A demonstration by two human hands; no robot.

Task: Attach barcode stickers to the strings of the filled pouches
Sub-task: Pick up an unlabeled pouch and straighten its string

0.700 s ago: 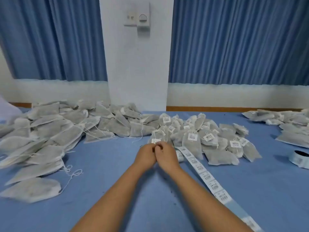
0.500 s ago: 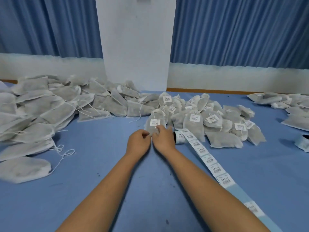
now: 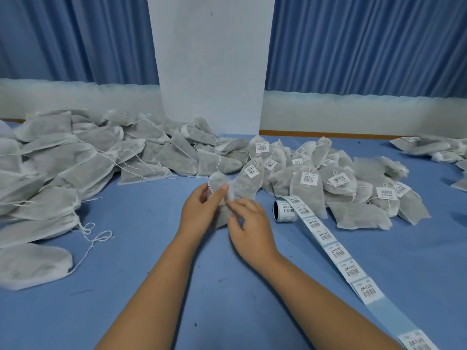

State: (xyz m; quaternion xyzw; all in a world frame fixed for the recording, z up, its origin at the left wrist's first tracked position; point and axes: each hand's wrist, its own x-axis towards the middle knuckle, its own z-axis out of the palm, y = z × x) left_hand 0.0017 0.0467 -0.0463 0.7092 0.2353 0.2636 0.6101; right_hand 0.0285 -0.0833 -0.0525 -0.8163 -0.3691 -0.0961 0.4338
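One pouch [image 3: 217,181] in L-grip [image 3: 202,213], R-grip [image 3: 249,228] touching

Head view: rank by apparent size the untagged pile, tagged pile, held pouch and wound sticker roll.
1. untagged pile, though its front lies nearer the camera
2. tagged pile
3. held pouch, partly covered
4. wound sticker roll

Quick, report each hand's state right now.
Left hand: holding a filled pouch, thumb on it.
Right hand: fingers curled against the same pouch; grip cannot be told.
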